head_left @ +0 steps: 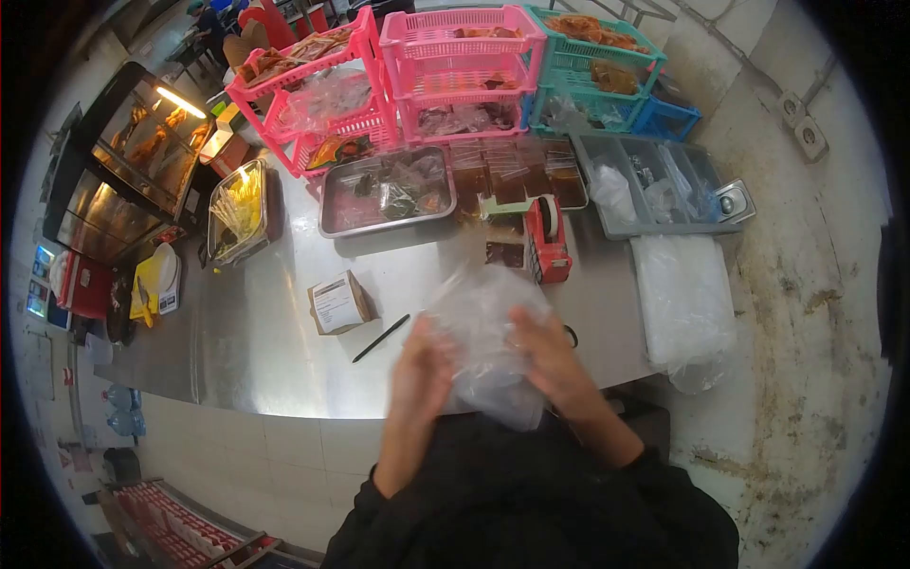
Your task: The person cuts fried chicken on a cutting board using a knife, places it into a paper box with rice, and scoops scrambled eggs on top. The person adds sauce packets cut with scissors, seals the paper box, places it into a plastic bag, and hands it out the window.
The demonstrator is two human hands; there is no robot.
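A clear plastic bag (488, 327) is stretched between my two hands above the front edge of the steel table. My left hand (424, 365) grips its left side, and my right hand (550, 353) grips its right side; both are somewhat blurred. Whether anything is inside the bag I cannot make out. Left of the bag lies a black pen (381, 339). Beyond the pen sits a small cardboard box (338, 303) with a white printed label. A red tape dispenser (547, 239) stands just behind the bag.
Pink stacked baskets (463, 90) and a green rack (599, 81) line the back. A steel tray (387, 192) holds bagged items. At right are a grey divided bin (652, 180) and a stack of plastic bags (684, 299). A lit display cabinet (142, 152) stands left.
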